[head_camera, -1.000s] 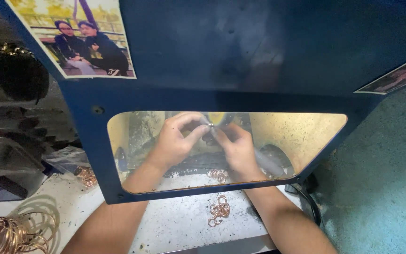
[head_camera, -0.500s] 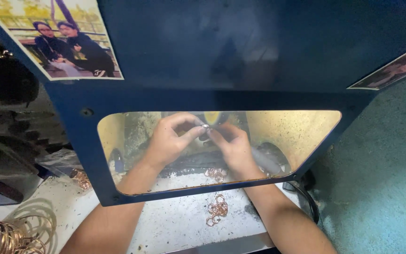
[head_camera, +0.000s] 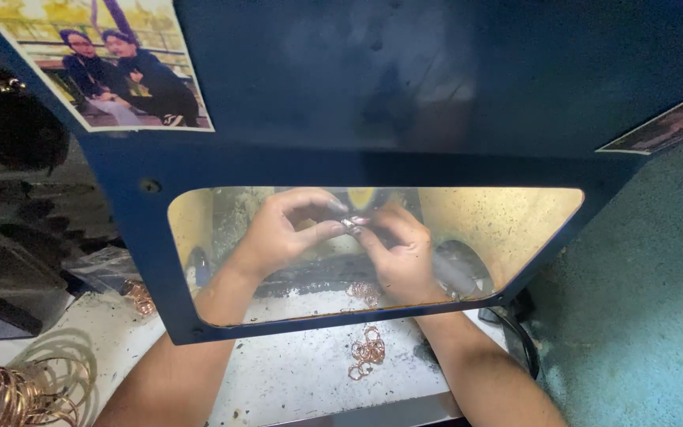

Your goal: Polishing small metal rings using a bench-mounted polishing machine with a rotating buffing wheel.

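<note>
Both hands work behind the clear yellowish window (head_camera: 507,221) of a dark blue shield panel (head_camera: 405,87), which fills the upper part of the head view and stands between the camera and the fingers; the left hand (head_camera: 278,233) and the right hand (head_camera: 401,253) meet at the middle of the window, fingertips touching, pinched together on a small shiny piece (head_camera: 349,224); it is too small and too blurred behind the pane to say what it is; the left thumb and forefinger close on it from the left, the right fingers curl over it from the right.

Both forearms pass under the panel's lower edge and rest over a scuffed white worktop (head_camera: 294,379); a little heap of copper-coloured rings (head_camera: 365,354) lies on that top between the forearms, just below the window; a few more rings (head_camera: 364,291) show through the pane under the hands.

At the lower left a bundle of larger copper bangles (head_camera: 9,395) sits well apart from the hands; a photograph of two seated people (head_camera: 112,63) is stuck to the panel's upper left corner; a second picture's edge (head_camera: 666,126) shows at the right; a black cable (head_camera: 519,336) curls beside the right forearm, against a teal wall (head_camera: 642,316).
</note>
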